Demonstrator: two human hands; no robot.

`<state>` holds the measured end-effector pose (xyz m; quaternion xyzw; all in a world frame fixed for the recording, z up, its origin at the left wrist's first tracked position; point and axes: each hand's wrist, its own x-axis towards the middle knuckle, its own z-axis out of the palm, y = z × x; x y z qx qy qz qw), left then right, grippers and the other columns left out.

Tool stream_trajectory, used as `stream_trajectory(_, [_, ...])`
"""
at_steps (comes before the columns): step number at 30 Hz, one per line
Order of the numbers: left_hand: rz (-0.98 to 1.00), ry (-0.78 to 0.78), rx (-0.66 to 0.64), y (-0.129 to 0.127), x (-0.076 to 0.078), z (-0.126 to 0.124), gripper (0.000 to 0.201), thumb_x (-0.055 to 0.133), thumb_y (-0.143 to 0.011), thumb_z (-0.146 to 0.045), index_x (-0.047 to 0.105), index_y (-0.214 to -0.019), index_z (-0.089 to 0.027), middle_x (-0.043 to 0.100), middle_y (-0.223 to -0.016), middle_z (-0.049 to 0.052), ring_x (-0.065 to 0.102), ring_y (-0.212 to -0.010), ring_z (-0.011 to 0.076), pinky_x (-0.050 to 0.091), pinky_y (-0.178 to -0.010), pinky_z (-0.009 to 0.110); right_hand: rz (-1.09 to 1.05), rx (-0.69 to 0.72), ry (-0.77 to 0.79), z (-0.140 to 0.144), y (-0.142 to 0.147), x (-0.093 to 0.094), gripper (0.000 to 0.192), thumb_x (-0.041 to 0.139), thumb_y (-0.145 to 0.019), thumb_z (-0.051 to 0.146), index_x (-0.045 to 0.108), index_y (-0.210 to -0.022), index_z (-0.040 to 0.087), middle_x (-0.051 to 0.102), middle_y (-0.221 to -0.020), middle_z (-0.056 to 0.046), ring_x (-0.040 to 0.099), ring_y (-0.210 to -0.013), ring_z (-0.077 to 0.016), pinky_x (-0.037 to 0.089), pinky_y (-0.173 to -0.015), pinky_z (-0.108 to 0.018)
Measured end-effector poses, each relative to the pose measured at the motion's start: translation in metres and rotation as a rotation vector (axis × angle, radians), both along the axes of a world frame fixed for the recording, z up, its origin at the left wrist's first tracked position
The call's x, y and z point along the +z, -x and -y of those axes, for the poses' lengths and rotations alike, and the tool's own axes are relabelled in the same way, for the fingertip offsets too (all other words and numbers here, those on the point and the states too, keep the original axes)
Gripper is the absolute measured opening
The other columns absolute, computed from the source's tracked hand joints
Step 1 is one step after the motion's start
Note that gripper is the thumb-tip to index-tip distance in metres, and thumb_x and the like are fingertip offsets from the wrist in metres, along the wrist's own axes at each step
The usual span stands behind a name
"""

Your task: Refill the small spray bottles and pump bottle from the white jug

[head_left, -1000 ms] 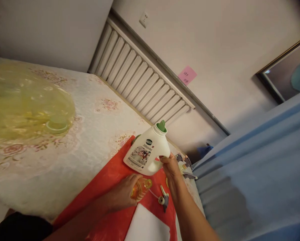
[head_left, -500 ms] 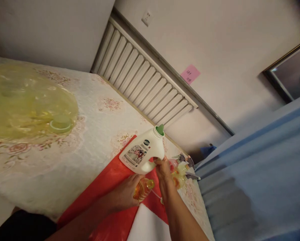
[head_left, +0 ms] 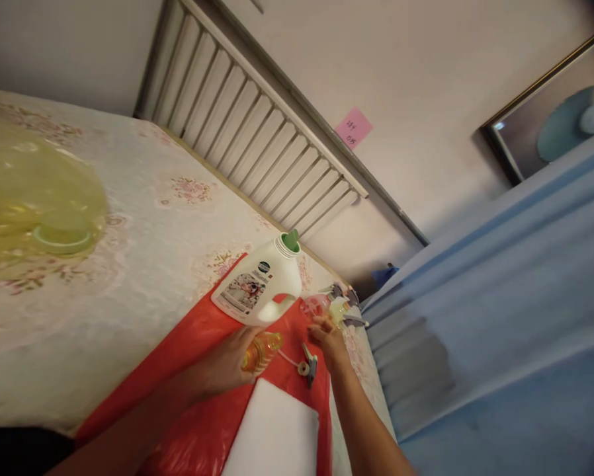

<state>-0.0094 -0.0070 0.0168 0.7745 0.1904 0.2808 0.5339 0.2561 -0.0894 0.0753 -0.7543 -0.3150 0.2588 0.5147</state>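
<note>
In the head view, my left hand (head_left: 235,357) is wrapped round a small clear bottle of orange-yellow liquid (head_left: 262,352), its neck uncapped and tilted to the right. My right hand (head_left: 327,334) is off to the right with nothing held, its fingers apart and loosely bent, close to several spray bottles (head_left: 337,309). A white detergent jug (head_left: 257,281) with a green spout stands on the red plastic sheet (head_left: 190,377), behind the small bottle. Between my hands lies a spray trigger head (head_left: 307,367) with a thin white tube.
A white board or box (head_left: 277,430) lies on the sheet near me. A large yellowish see-through bag (head_left: 34,192) with a pale green ring-shaped piece (head_left: 63,246) rests at the left on the floral tablecloth (head_left: 143,264). Behind are a radiator (head_left: 247,112) and a blue curtain (head_left: 450,317).
My right hand has let go of the jug's handle and moved away toward the spray bottles. The jug now stands free. My left hand still holds the small bottle; the view has shifted.
</note>
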Motion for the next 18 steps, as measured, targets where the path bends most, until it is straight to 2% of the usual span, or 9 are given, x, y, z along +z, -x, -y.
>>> stream_trajectory(3, [-0.019, -0.023, 0.006, -0.002, -0.002, 0.000, 0.072, 0.066, -0.069, -0.023, 0.042, -0.137, -0.022, 0.053, -0.141, 0.010, 0.049, -0.129, 0.0282, 0.039, -0.110, 0.040, -0.022, -0.129, 0.144, 0.032, -0.012, -0.015, 0.025, 0.064, -0.091, 0.031, 0.062, -0.109, 0.014, 0.067, -0.099, -0.004, 0.066, -0.080, -0.0164, 0.056, -0.071, -0.033])
stream_trajectory(5, [-0.014, -0.058, 0.022, -0.004, -0.004, -0.001, 0.069, 0.065, -0.069, -0.022, 0.043, -0.134, -0.021, 0.054, -0.139, 0.010, 0.049, -0.128, 0.0277, 0.038, -0.110, 0.039, -0.034, -0.199, 0.219, 0.048, -0.013, -0.027, 0.029, 0.059, -0.095, 0.033, 0.059, -0.119, 0.016, 0.063, -0.116, -0.007, 0.065, -0.095, -0.0200, 0.057, -0.081, -0.039])
stream_trajectory(8, [-0.028, -0.087, 0.033, -0.009, -0.008, -0.002, 0.071, 0.066, -0.064, -0.018, 0.042, -0.132, -0.019, 0.055, -0.136, 0.010, 0.050, -0.127, 0.0277, 0.038, -0.110, 0.039, -0.049, -0.273, 0.300, 0.062, -0.010, -0.044, 0.033, 0.060, -0.094, 0.033, 0.058, -0.122, 0.017, 0.061, -0.123, -0.008, 0.063, -0.103, -0.0230, 0.055, -0.086, -0.043])
stream_trajectory(14, [0.001, -0.077, 0.015, -0.007, -0.010, -0.002, 0.071, 0.064, -0.066, -0.017, 0.042, -0.133, -0.019, 0.054, -0.136, 0.009, 0.050, -0.127, 0.0248, 0.038, -0.109, 0.036, -0.069, -0.304, 0.399, 0.063, 0.003, -0.072, 0.031, 0.059, -0.095, 0.034, 0.058, -0.121, 0.017, 0.062, -0.119, -0.008, 0.065, -0.098, -0.0209, 0.056, -0.082, -0.040])
stream_trajectory(16, [0.002, -0.079, 0.013, -0.006, -0.010, -0.001, 0.070, 0.065, -0.068, -0.019, 0.041, -0.135, -0.020, 0.053, -0.136, 0.009, 0.050, -0.126, 0.0248, 0.039, -0.109, 0.036, -0.067, -0.273, 0.411, 0.060, 0.005, -0.078, 0.027, 0.059, -0.095, 0.034, 0.060, -0.114, 0.015, 0.066, -0.106, -0.005, 0.066, -0.083, -0.0162, 0.058, -0.072, -0.033])
stream_trajectory(18, [-0.001, -0.090, 0.026, -0.006, -0.012, -0.002, 0.068, 0.066, -0.071, -0.023, 0.042, -0.135, -0.020, 0.054, -0.136, 0.010, 0.050, -0.126, 0.0256, 0.039, -0.110, 0.038, -0.062, -0.239, 0.410, 0.059, 0.007, -0.084, 0.024, 0.059, -0.094, 0.036, 0.063, -0.102, 0.014, 0.066, -0.080, 0.000, 0.062, -0.058, -0.0105, 0.052, -0.051, -0.023])
